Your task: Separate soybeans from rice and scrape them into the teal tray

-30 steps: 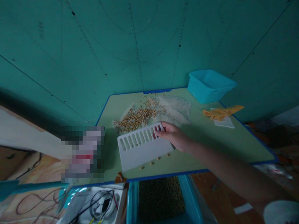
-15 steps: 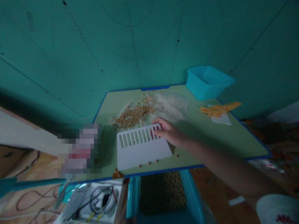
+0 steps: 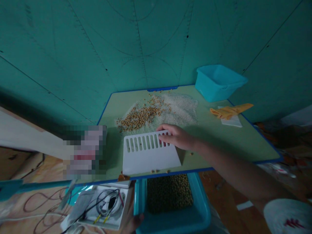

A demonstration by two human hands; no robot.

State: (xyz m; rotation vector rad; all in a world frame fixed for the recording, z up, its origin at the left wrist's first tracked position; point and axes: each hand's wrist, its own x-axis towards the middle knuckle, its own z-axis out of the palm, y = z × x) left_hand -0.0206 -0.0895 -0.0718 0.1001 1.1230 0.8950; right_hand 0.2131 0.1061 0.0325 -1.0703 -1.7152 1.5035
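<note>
Head camera: right hand [image 3: 179, 138] grips the slotted white scraper [image 3: 148, 156] at frame centre on the worktop [image 3: 219, 136]; loose beans [image 3: 156, 171] at its lower edge could skitter past the teal bin [image 3: 170, 222] below; left hand [image 3: 133, 222] grip unclear.

Teal tub [image 3: 219, 83], yellow cloth [image 3: 230, 110] on white paper [image 3: 232, 121], tray of cables [image 3: 102, 208]

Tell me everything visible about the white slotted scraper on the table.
The scraper is a flat white rectangular plate, plastic by its look, with a row of narrow slots along its far edge. It leans tilted on the green table, near edge down by the table's front rim, a few beans beside it. The right hand grips its far right corner.
</note>
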